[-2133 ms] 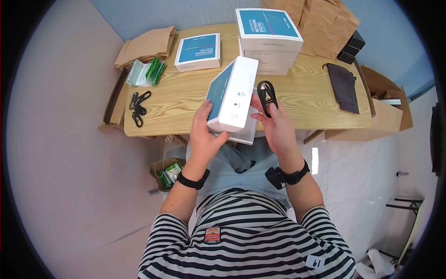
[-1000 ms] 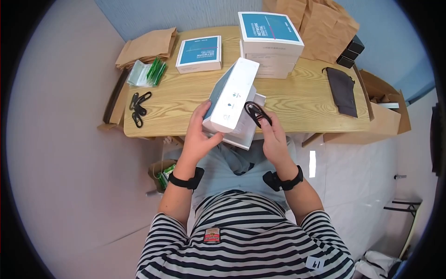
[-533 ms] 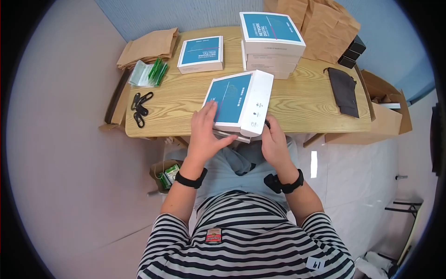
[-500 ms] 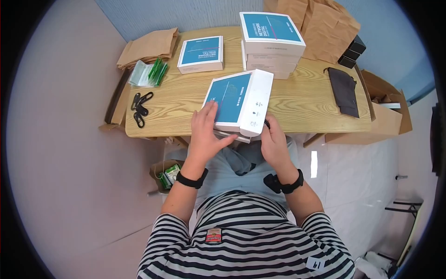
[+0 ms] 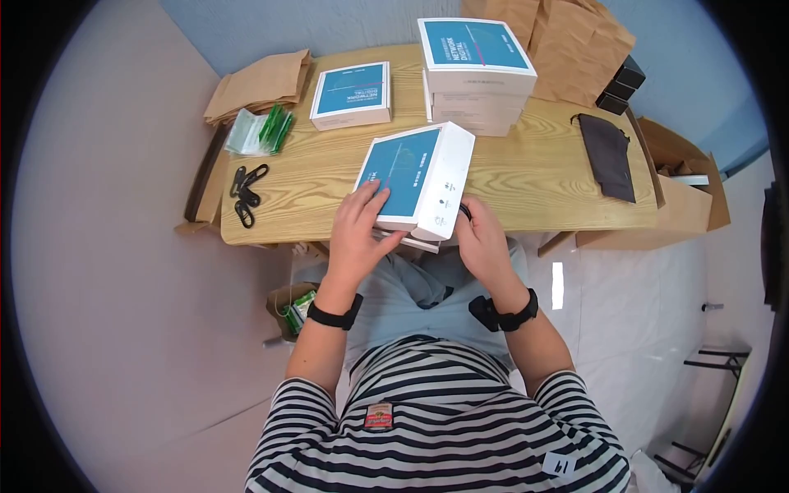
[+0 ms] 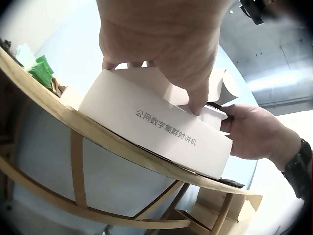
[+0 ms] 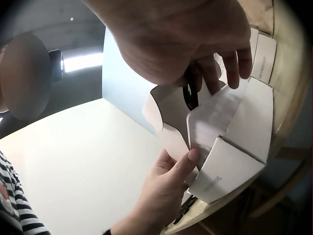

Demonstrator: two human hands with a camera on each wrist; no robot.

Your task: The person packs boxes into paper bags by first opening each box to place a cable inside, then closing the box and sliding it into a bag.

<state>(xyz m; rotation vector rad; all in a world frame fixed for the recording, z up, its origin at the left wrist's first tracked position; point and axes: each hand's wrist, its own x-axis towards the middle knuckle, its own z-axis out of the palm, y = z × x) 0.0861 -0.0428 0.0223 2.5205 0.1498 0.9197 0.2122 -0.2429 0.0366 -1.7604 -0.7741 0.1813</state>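
Observation:
A white cardboard box (image 5: 404, 171) with a blue top is at the table's front edge, its hinged lid (image 7: 168, 105) partly raised. My left hand (image 5: 355, 234) holds the lid, fingers spread over the blue face and thumb tucked under its near edge. In the right wrist view that thumb lies against a white insert (image 7: 217, 115) inside the box. My right hand (image 5: 483, 242) pinches a black coiled cable (image 7: 190, 95) at the box's open right side. From the head view, the lid hides the right fingertips and most of the cable.
Several black cables (image 5: 246, 195) and green-edged plastic packets (image 5: 261, 130) lie at the left. A similar box (image 5: 352, 94) and a stack of boxes (image 5: 477, 53) stand behind. A dark pouch (image 5: 606, 156) lies right, beside an open carton (image 5: 686, 197). Paper bags (image 5: 575, 49) stand at the back.
The lid has come down from steeply raised to a low tilt, turning its blue face up. My right hand has carried the cable in beneath the lid's right side; little differs over the last half second.

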